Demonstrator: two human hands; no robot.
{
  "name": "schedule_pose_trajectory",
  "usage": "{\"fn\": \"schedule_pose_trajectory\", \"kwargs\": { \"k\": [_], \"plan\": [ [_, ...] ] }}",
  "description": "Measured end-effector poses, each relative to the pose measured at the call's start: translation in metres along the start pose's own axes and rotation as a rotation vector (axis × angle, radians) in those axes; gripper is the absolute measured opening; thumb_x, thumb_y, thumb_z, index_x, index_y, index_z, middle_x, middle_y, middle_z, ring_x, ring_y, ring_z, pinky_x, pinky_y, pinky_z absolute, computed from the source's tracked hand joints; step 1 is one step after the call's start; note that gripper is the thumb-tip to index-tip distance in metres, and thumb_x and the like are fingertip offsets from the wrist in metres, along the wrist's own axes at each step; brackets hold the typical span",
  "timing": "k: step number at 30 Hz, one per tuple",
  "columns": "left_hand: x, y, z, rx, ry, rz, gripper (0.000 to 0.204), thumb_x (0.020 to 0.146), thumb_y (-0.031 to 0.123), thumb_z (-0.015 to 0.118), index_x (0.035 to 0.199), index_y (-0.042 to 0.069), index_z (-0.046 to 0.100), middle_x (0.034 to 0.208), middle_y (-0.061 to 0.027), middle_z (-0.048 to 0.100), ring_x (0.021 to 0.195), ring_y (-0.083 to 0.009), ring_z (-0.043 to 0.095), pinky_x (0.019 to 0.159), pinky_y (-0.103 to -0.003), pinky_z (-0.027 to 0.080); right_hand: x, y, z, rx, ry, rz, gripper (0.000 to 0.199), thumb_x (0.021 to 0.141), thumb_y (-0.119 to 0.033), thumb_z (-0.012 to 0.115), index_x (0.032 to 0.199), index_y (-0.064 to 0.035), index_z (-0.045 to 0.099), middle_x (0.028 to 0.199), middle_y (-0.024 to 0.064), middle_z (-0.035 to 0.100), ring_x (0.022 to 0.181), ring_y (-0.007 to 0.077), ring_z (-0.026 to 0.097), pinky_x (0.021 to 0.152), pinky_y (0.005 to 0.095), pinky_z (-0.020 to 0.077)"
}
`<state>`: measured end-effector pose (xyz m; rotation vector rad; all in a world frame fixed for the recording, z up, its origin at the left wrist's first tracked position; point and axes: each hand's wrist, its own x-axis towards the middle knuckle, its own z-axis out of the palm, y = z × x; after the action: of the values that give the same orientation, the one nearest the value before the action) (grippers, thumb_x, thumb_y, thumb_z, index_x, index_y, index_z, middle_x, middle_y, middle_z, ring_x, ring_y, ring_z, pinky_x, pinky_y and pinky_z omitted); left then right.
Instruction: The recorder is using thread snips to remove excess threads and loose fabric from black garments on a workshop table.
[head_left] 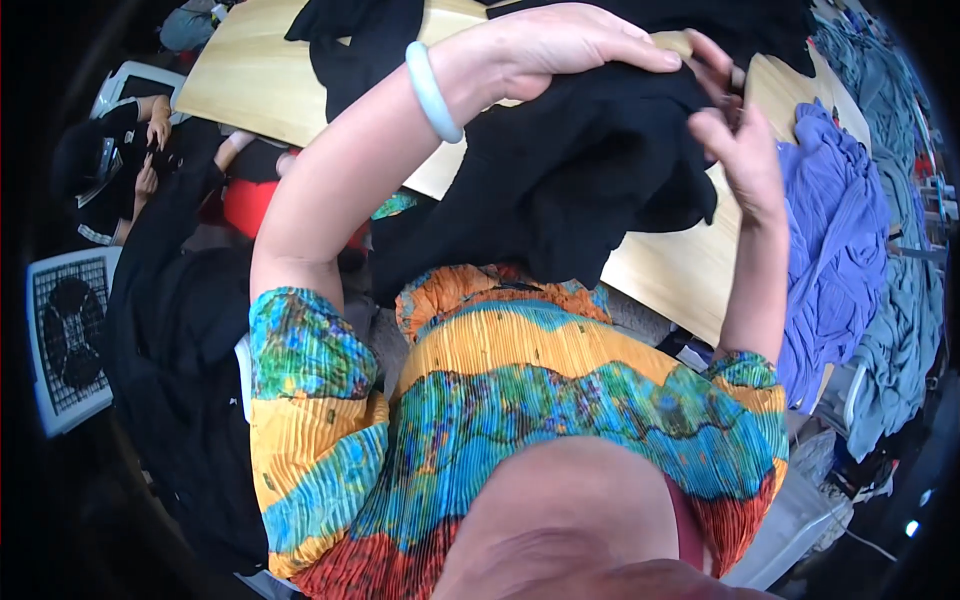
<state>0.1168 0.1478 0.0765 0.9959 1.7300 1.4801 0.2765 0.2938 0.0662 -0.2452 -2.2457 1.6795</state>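
Note:
A piece of black cloth (580,150) hangs in folds from my raised hands over the table's near edge and down toward my lap. My left hand (610,42), with a pale bangle on its wrist, is closed on the cloth's upper edge, its fingers bent over toward the right. Close beside those fingertips is my right hand (742,155), its fingers drawn together at the cloth's right end. Whatever sits between the right fingertips is too small and hidden to make out.
The pale wooden table (665,275) carries more black cloth (365,50) at its far side. Purple fabric (830,230) and grey-green fabric (890,350) are heaped at right. On the left are another person's hands (155,130), a black cloth pile (180,370) and a white plastic chair (70,330).

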Motion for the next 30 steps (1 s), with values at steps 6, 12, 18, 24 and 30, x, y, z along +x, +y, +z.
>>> {"fn": "schedule_pose_trajectory", "kwargs": {
  "k": [6,12,18,24,30],
  "plan": [
    [-0.04,-0.035,-0.039,0.049,-0.113,0.007,0.037,0.087,0.032,0.048,0.11,0.003,0.05,0.098,-0.0087,0.058,0.091,-0.0147,0.055,0.079,-0.024,0.043,-0.003,0.001,0.044,0.143,0.102,0.08,0.035,0.073,-0.011,0.068,0.104,-0.0013,0.055,0.081,-0.0019,0.057,0.068,0.0037,0.052,0.061,0.0154,0.0407],
    [-0.163,-0.157,-0.037,0.152,0.218,-0.122,0.052,0.073,0.023,0.067,0.113,-0.001,0.044,0.102,-0.017,0.056,0.098,-0.0216,0.054,0.084,-0.031,0.042,-0.012,0.005,0.01,-0.033,0.218,0.051,0.032,0.074,-0.007,0.065,0.105,-0.003,0.056,0.082,-0.0023,0.057,0.072,0.0038,0.052,0.062,0.015,0.0398],
    [-0.258,-0.243,-0.018,0.824,0.293,-0.148,0.053,0.064,0.022,0.072,0.106,0.002,0.048,0.095,-0.0161,0.051,0.092,-0.0325,0.05,0.082,-0.038,0.04,-0.017,0.001,0.007,-0.227,0.326,-0.149,0.032,0.076,-0.006,0.064,0.107,-0.0016,0.056,0.082,-0.0019,0.056,0.072,0.0038,0.05,0.066,0.0157,0.0383],
    [-0.266,-0.234,-0.055,0.221,0.754,-0.369,0.025,0.071,-0.006,0.044,0.094,-0.003,0.055,0.081,-0.0089,0.06,0.078,-0.0105,0.054,0.072,-0.025,0.043,-0.011,-0.001,0.001,-0.284,0.398,-0.349,0.028,0.079,-0.005,0.06,0.107,-0.003,0.055,0.087,-0.003,0.055,0.065,0.0012,0.045,0.055,0.0134,0.0334],
    [-0.209,-0.073,-0.09,-0.423,0.81,0.018,0.026,0.08,0.007,0.047,0.101,-0.006,0.054,0.098,-0.0116,0.059,0.091,-0.0186,0.057,0.082,-0.027,0.042,-0.002,-0.018,-0.03,-0.029,0.594,-0.499,0.023,0.081,-0.006,0.058,0.104,-0.001,0.056,0.081,0.0037,0.061,0.065,0.0048,0.054,0.057,0.015,0.0433]
  ]
}}
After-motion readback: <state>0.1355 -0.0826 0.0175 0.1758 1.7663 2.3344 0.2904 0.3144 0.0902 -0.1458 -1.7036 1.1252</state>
